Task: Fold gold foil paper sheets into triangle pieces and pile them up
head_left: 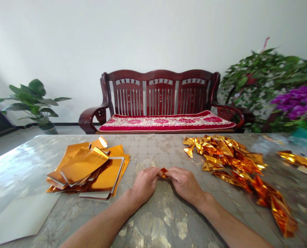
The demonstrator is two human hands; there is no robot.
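Left hand [144,184] and right hand [184,184] pinch foil [164,172] between gold sheets [86,168], strips [228,158].

Only two bare arms show, the left forearm [96,224] and the right forearm [233,227], both broad and smooth, running in from the bottom edge of the view. Each narrows to a rounded wrist, then widens into a sturdy, square-backed hand, the left hand [144,184] and the right hand [186,184]. Low knuckles [180,175] and faint tendons mark their backs. Fine skin detail is too blurred to tell.
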